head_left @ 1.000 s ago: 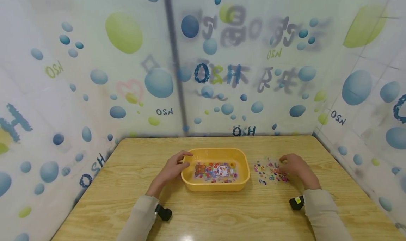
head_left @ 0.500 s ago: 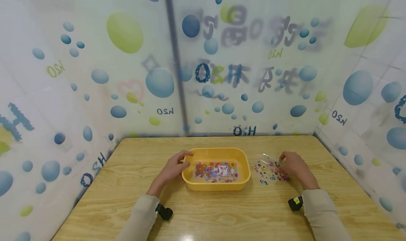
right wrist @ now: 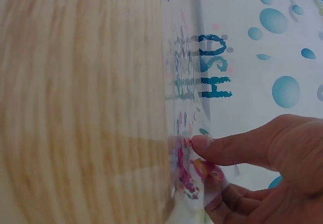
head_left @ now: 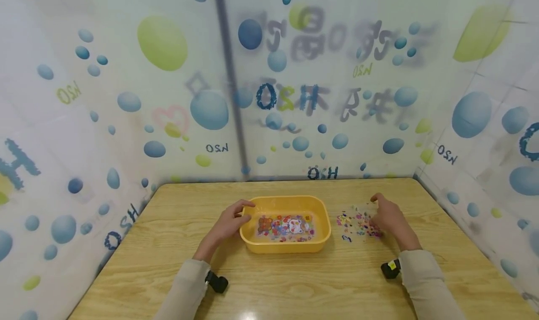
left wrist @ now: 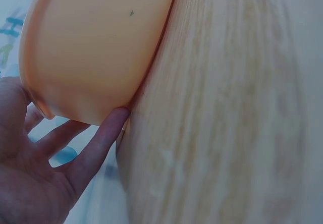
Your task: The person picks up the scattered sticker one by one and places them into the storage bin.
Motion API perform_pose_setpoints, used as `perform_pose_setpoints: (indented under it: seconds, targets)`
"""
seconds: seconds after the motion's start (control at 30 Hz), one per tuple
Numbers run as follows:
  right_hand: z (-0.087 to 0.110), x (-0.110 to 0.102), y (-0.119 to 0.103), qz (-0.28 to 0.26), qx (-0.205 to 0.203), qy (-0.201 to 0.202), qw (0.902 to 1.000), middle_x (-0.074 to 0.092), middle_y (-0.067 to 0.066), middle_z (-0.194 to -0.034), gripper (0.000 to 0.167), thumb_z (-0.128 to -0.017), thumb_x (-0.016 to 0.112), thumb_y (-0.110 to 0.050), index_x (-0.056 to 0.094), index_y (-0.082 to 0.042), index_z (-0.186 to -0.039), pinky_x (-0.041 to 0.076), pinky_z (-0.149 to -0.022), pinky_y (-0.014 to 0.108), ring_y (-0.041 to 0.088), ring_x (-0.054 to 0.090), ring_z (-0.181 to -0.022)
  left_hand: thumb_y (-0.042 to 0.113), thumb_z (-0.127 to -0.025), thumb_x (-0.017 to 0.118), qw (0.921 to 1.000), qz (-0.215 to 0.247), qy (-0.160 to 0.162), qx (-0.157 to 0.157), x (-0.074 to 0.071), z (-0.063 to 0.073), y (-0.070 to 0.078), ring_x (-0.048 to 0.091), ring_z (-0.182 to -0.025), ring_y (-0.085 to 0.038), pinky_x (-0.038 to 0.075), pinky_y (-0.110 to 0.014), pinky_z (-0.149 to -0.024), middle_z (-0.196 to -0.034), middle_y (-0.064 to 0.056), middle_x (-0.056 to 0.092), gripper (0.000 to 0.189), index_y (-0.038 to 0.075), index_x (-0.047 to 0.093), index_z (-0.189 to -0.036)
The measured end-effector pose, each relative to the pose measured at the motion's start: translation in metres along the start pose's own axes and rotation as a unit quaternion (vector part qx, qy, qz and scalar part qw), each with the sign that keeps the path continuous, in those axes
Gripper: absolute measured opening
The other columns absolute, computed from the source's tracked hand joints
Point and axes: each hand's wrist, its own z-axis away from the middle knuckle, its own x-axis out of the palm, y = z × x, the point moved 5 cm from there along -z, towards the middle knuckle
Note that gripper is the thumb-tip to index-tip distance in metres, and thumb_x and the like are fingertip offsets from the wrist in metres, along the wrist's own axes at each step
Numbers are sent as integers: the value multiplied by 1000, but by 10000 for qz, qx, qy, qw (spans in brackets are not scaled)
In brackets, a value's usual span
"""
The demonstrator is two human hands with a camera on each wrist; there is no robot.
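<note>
On the table stands a yellow plastic tub (head_left: 286,248), its floor covered by colourful pictures (head_left: 280,227), among them a brown bear and a white animal. My left hand (head_left: 229,221) holds the tub's left end, with thumb at the rim; in the left wrist view, fingers (left wrist: 96,146) reach along its outer wall to the base. To the tub's right lies a clear plastic sheet (head_left: 355,224) dotted with small colourful stickers. My right hand (head_left: 389,217) pinches its right edge; the right wrist view shows the thumb (right wrist: 232,151) on top and curled fingers beneath.
The wood-grain table (head_left: 294,287) reaches back to a pale curtain (head_left: 337,100) printed with blue and green bubbles, which also hangs at both sides. A black wrist camera (head_left: 216,281) sits on the left wrist, another camera (head_left: 390,269) on the right.
The right hand has shifted slightly toward the back, its index finger now stretched out. The clear sheet's far edge glinted half a second ago and no longer does. Left hand and tub keep their place.
</note>
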Motion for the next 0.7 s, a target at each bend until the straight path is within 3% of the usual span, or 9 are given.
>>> perform_pose_setpoints:
  seconds: [0.1, 0.2, 0.33, 0.47, 0.53, 0.7]
  targets:
    - [0, 0, -3, -191, -153, 64, 9997, 64, 15, -81, 46, -83, 62, 5, 50, 8, -128, 45, -60, 35, 22, 56, -67, 13, -101, 61, 10000, -23, 14, -17, 0, 0, -1, 55, -135, -45, 51, -58, -105, -151, -19, 56, 32, 15, 64, -133]
    - [0, -1, -6, -171, -332, 145, 9992, 71, 18, -91, 29, -85, 61, 5, 61, 7, -115, 52, -64, 38, 24, 64, -76, 13, -101, 61, 10000, -49, 24, -16, 0, 0, -1, 57, -132, -43, 54, -55, -101, -150, -19, 56, 31, 16, 64, -132]
    - [1, -3, -8, -181, -427, 221, 9987, 72, 22, -97, 23, -88, 61, 2, 69, 8, -109, 56, -70, 42, 29, 67, -83, 12, -101, 61, 10000, 39, -18, -14, 1, 0, -1, 64, -118, -37, 61, -42, -78, -147, -20, 58, 32, 15, 64, -133]
    - [3, -6, -8, -572, -405, 248, 9972, 72, 24, -101, 25, -92, 61, 2, 70, 9, -114, 57, -67, 35, 26, 67, -82, 11, -101, 61, 9998, 202, -78, -34, 2, 0, -2, 65, -100, -32, 54, -32, -55, -143, -24, 59, 34, 12, 62, -134]
    - [4, -9, -8, -781, -388, 264, 9958, 72, 25, -103, 27, -93, 60, 2, 69, 9, -117, 55, -64, 31, 23, 67, -79, 11, -101, 61, 9996, 261, -80, -37, 2, 0, -1, 65, -100, -33, 54, -33, -53, -143, -26, 58, 35, 11, 62, -136]
    - [6, -18, -11, -1188, -362, 304, 9918, 71, 30, -111, 30, -94, 61, 2, 67, 10, -122, 53, -58, 30, 19, 65, -73, 12, -101, 62, 9998, 209, -21, 4, 1, 1, 1, 66, -109, -35, 59, -38, -68, -146, -24, 58, 35, 10, 61, -136]
